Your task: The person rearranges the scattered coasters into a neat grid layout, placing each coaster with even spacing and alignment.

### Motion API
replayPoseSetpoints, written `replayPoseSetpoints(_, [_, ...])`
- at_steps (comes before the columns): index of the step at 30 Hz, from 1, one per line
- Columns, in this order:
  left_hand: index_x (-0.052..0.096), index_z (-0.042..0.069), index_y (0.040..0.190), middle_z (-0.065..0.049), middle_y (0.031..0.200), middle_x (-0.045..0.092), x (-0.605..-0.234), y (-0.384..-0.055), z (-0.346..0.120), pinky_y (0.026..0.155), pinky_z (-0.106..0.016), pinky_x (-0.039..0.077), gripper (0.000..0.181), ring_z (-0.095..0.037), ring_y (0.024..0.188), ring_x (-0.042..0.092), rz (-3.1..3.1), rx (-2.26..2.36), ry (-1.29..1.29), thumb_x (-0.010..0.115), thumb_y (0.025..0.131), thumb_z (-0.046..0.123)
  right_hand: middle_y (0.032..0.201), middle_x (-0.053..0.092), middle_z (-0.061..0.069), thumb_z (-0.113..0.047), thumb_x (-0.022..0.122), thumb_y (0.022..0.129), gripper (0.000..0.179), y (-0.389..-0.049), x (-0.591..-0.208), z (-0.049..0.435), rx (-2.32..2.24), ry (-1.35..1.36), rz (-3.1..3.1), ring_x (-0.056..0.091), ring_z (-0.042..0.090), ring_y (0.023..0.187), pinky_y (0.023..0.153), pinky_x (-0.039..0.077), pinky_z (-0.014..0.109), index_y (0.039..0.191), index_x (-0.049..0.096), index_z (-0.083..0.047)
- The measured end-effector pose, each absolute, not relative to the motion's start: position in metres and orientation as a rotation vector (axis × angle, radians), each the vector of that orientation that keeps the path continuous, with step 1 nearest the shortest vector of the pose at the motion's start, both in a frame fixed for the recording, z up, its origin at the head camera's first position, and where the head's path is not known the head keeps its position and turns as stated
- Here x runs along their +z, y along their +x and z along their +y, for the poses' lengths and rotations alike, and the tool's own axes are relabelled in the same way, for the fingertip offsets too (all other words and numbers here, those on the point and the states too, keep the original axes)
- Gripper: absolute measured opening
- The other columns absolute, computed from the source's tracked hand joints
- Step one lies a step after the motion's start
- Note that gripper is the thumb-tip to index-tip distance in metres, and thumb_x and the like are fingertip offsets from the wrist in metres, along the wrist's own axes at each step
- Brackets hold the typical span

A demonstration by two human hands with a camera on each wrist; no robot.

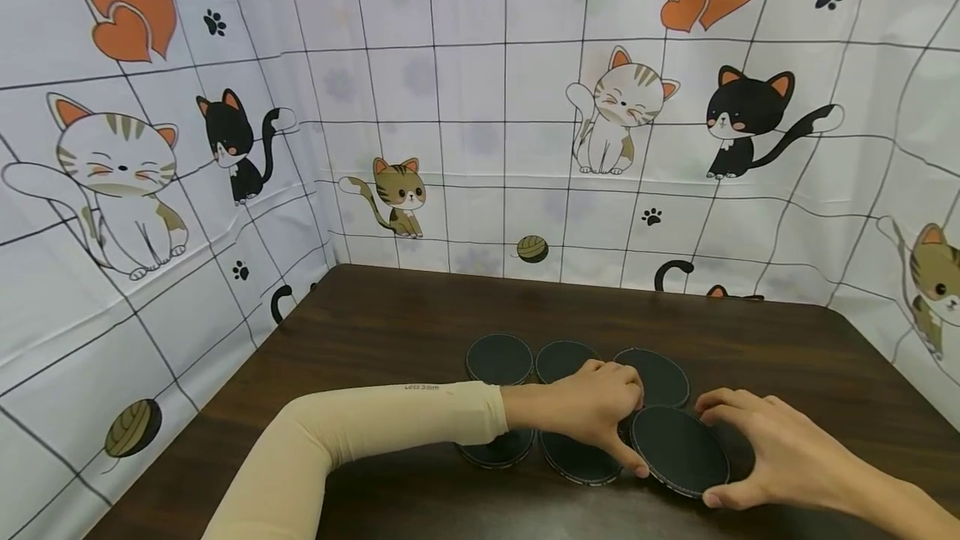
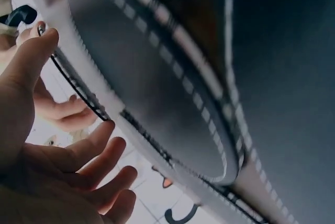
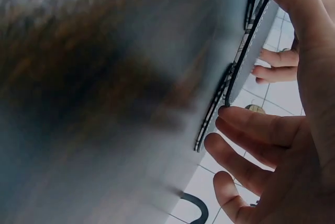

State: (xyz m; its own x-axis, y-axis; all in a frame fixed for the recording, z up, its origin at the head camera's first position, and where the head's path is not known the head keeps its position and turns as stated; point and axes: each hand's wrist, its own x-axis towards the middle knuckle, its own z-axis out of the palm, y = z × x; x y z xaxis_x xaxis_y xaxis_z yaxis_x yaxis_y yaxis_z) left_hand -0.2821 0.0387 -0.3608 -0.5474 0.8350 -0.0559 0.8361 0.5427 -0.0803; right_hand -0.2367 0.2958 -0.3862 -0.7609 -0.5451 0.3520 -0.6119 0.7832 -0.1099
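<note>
Between my two hands is a round black coaster (image 1: 678,450) with a pale stitched rim. It is tilted and sits above the table surface in the right wrist view. My left hand (image 1: 588,402) holds its left side, thumb on the near edge and fingers on the far edge. From the right, my right hand (image 1: 780,450) grips the opposite edge with thumb and fingertips. Three matching coasters lie in a back row: a left one (image 1: 499,359), a middle one (image 1: 564,359) and a right one (image 1: 656,377). My left forearm and hand partly hide two front coasters (image 1: 497,450) (image 1: 581,458).
The dark brown wooden table (image 1: 405,315) carries the coasters on its right half. White cloth (image 1: 472,148) printed with cats, hearts and grid lines hangs behind and along both sides. A cream sleeve (image 1: 397,423) covers my left forearm.
</note>
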Motion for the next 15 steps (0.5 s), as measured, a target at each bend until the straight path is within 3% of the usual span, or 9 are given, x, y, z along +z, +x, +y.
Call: replayPoseSetpoints(15, [0.059,0.030,0.105,0.016,0.122,0.037,-0.3653,-0.2798,0.0486,0.096,-0.027,0.027,0.065,-0.003,0.108,0.036,2.731,-0.358,1.489,0.049,0.066,0.081,0.114,0.050,-0.015,-0.078,0.065,0.055,0.069,-0.2361,-0.3909,0.2977,0.259,0.913,-2.725,0.051,0.009,0.092,0.074,0.040,0.041,0.100,0.065,-0.027])
